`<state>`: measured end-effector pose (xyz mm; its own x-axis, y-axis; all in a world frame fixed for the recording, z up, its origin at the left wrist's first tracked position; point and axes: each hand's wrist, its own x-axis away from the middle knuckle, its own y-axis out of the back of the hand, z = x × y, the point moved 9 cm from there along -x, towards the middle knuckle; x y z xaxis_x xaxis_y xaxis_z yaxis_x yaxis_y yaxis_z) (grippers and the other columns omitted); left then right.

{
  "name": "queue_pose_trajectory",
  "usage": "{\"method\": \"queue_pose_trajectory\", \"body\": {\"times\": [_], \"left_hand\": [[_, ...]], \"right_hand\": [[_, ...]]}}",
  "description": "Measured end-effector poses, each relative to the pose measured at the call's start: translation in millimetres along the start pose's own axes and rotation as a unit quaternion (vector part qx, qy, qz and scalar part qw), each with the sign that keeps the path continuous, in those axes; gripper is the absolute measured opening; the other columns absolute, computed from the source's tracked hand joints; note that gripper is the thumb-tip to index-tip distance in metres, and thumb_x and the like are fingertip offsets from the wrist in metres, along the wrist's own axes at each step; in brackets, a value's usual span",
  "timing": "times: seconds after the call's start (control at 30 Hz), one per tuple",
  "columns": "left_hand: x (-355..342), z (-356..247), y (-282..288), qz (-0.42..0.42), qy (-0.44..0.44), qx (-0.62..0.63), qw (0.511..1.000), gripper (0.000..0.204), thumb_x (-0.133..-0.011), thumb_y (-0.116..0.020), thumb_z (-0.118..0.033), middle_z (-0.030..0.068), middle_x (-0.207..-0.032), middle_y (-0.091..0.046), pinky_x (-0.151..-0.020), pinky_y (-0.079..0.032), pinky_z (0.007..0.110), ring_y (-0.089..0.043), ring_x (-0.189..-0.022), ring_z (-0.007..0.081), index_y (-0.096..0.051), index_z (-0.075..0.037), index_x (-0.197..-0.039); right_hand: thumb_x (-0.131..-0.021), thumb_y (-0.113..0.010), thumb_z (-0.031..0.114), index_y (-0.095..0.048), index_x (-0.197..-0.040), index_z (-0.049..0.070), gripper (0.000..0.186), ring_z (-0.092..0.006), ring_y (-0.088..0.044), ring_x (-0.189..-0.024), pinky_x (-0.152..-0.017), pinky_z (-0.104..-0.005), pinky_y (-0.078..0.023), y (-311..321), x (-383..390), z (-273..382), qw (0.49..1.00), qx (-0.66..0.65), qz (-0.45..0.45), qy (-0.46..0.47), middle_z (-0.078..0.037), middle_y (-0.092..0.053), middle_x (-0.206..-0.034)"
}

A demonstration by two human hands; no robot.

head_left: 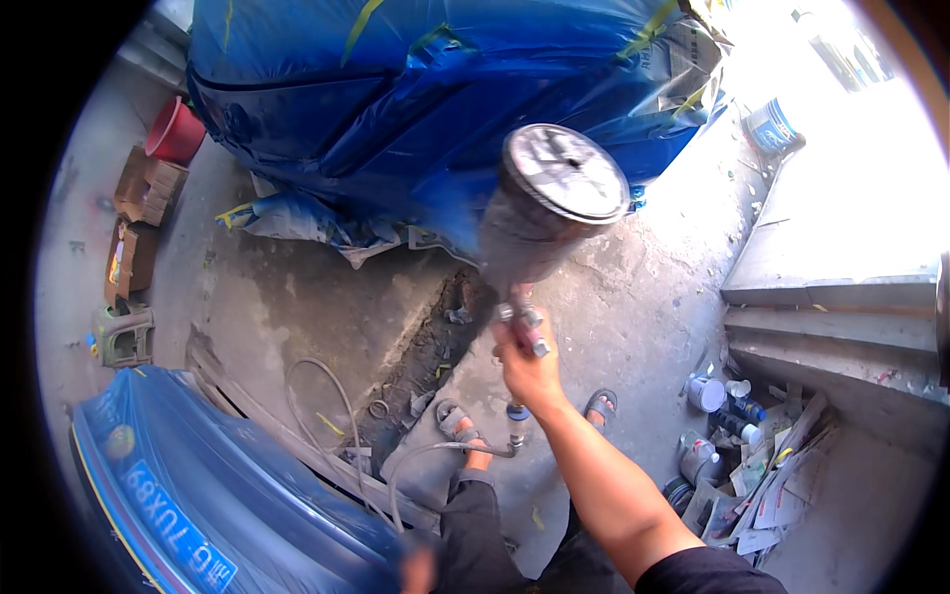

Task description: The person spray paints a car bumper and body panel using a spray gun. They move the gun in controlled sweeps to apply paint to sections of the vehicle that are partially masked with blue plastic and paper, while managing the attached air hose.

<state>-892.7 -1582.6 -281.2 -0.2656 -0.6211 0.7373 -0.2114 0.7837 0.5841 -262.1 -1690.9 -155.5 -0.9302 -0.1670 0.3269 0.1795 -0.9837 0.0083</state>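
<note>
My right hand (pixel 527 368) is wrapped around the handle of a paint spray gun (pixel 524 327), held out over the floor in front of me. On top of the gun sits a large dark cup (pixel 529 233) with a paint-splashed pale lid (pixel 569 176), slightly smeared by motion. From the handle's lower end a grey air hose (pixel 435 450) loops down to the left. Beyond the gun stands a glossy blue car body (pixel 327 124), partly covered with plastic film and masking paper (pixel 683 59). Low at the bottom edge, my left hand (pixel 419 571) is blurred, its fingers indistinct.
Film covers another blue car part with a plate (pixel 183 525) at lower left. Along the left wall are a red bucket (pixel 176 131), cardboard boxes (pixel 134 252) and a green stool (pixel 125 335). Cans (pixel 706 393) and papers (pixel 787 490) lie at right. A rubble-filled groove (pixel 435 337) crosses the floor.
</note>
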Motion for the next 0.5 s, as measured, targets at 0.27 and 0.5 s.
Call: {"method": "queue_pose_trajectory", "body": {"times": [0.27, 0.5], "left_hand": [[0, -70, -27, 0.058, -0.036, -0.039, 0.997, 0.03, -0.089, -0.061, -0.026, 0.0044, -0.068, -0.059, -0.065, -0.044, 0.029, -0.055, -0.064, 0.0147, -0.058, -0.002, -0.072], [-6, -47, -10, 0.034, 0.036, 0.066, 0.997, 0.027, -0.09, -0.059, -0.025, 0.0028, -0.067, -0.057, -0.061, -0.043, 0.027, -0.052, -0.061, 0.012, -0.056, -0.003, -0.075]], "right_hand": [[-0.094, -0.052, 0.014, -0.051, -0.108, 0.003, 0.018, -0.0054, -0.051, -0.058, -0.051, -0.0201, -0.042, 190, 44, 29, 0.966, 0.086, -0.238, 0.05, 0.001, -0.054, -0.07], [-0.094, -0.052, 0.017, -0.051, -0.119, 0.004, 0.029, -0.0068, -0.054, -0.064, -0.053, -0.0222, -0.042, 140, 43, 34, 0.994, 0.034, -0.105, -0.03, -0.001, -0.057, -0.077]]}}
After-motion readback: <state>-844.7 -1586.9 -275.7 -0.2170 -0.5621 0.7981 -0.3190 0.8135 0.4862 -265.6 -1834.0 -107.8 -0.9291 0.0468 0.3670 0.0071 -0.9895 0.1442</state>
